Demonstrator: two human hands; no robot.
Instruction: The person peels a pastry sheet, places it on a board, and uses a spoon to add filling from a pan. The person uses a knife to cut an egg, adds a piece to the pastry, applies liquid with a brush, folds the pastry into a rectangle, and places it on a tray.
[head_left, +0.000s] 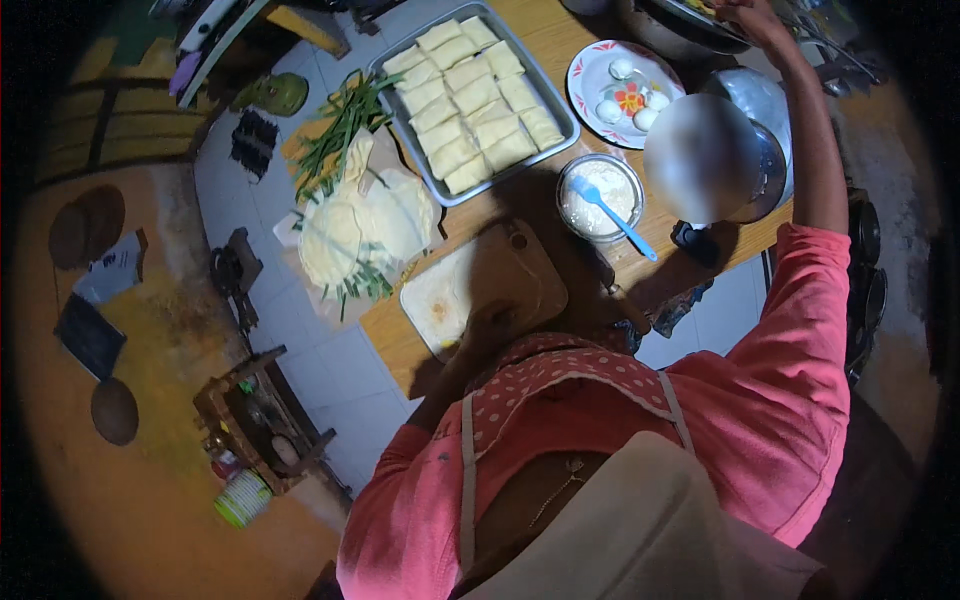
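Observation:
My right hand (745, 20) reaches to the far right, over a dark pot (655, 25) with yellowish food near its rim. Its fingers are closed; what they hold, if anything, I cannot make out. Close to my body, my left hand (490, 328) rests in shadow at the near edge of a pale cutting board (540, 290), its fingers hard to read. A thin whitish dough sheet (440, 300) lies on that board. Beyond the board, a metal bowl (572, 218) contains pale paste and a blue brush (612, 214).
Folded dough parcels (470, 85) fill a metal tray (565, 135). Left of the board lie stacked dough sheets (370, 225) with green stalks (335, 140). A floral plate (590, 65) bears several peeled eggs (647, 119). Right of it, metal cookware (765, 100) is partly blurred.

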